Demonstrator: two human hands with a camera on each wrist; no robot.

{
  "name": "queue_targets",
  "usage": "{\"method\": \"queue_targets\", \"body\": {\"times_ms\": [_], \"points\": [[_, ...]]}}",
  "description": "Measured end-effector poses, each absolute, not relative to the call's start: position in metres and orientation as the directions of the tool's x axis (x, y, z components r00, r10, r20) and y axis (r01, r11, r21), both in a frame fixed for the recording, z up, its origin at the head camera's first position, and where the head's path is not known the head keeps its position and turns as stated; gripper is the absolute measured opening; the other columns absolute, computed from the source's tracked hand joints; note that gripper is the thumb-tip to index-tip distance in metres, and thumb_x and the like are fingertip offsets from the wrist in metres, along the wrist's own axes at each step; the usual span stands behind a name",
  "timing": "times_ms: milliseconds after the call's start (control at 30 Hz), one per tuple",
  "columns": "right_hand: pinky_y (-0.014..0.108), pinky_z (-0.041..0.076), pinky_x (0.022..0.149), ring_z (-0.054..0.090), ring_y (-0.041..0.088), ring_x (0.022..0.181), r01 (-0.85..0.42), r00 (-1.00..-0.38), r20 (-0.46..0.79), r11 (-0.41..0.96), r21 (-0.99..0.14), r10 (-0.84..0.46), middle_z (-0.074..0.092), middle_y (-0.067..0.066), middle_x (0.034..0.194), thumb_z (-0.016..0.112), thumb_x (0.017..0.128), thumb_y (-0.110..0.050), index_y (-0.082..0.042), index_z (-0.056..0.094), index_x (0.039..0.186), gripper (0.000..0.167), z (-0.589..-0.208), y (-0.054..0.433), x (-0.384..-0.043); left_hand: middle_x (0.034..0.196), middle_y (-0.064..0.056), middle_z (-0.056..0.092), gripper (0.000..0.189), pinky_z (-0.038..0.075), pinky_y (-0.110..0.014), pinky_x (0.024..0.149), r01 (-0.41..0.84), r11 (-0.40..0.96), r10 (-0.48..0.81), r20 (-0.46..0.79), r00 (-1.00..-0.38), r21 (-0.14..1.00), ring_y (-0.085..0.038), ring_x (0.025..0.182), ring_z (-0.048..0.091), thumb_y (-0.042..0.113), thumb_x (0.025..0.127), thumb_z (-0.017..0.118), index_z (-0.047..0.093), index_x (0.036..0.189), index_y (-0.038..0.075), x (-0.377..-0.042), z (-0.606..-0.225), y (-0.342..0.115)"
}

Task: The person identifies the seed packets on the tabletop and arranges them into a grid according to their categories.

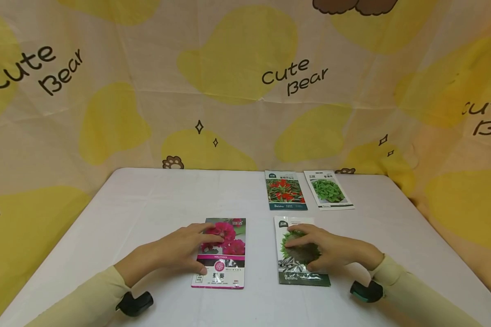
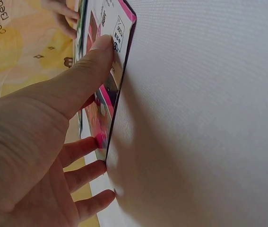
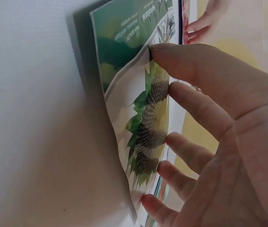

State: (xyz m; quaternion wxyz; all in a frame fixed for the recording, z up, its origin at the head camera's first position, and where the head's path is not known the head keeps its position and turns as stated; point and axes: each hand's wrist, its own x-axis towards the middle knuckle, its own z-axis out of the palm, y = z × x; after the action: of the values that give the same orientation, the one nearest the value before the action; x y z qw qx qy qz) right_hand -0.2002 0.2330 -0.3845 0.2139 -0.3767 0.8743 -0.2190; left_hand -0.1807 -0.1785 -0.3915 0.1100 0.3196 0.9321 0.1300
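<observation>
My left hand [image 1: 180, 249] rests with spread fingers on a seed packet with pink hollyhock flowers [image 1: 222, 247]. In the left wrist view, the thumb [image 2: 89, 71] lies on the packet's white part and other fingertips touch its edge and the cloth. To the right, my right hand [image 1: 331, 247] touches a seed packet with a sunflower head and striped seeds [image 1: 296, 272]. Its thumb and fingertips press on the printed face of that sunflower packet [image 3: 124, 104], as the right wrist view shows. Both packets lie flat, a gap between them.
Behind the sunflower packet lie a seed packet with red flowers [image 1: 286, 193] and one with green leaves [image 1: 329, 190], side by side near the back edge. A white cloth covers the table [image 1: 147, 204]. A yellow-patterned curtain [image 1: 237, 54] hangs behind it.
</observation>
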Motion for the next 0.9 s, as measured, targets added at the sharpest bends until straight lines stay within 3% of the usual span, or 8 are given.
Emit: {"method": "queue_targets", "body": {"times_ms": [400,900], "points": [[0.064,0.034,0.115,0.025,0.040,0.151,-0.567,-0.615,-0.215,0.615,-0.548,-0.758,0.031,0.009,0.164,0.080,0.085,-0.022,-0.034,0.058,0.142,0.062,-0.380,0.226,-0.196,0.156,-0.017,0.044,0.076,0.042,-0.066,0.109,0.577,0.756,0.632,-0.113,-0.767,0.309,-0.042,0.141,0.044,0.050,0.075,0.086,0.057,0.142,0.029,-0.180,-0.391,-0.179],[0.069,0.030,0.116,0.023,0.039,0.152,-0.551,-0.618,-0.238,0.629,-0.548,-0.749,0.031,0.006,0.164,0.080,0.085,-0.022,-0.036,0.058,0.141,0.062,-0.380,0.221,-0.194,0.156,-0.017,0.043,0.076,0.042,-0.066,0.109,0.576,0.759,0.629,-0.114,-0.769,0.304,-0.042,0.141,0.044,0.051,0.075,0.086,0.057,0.142,0.029,-0.181,-0.391,-0.178]]}}
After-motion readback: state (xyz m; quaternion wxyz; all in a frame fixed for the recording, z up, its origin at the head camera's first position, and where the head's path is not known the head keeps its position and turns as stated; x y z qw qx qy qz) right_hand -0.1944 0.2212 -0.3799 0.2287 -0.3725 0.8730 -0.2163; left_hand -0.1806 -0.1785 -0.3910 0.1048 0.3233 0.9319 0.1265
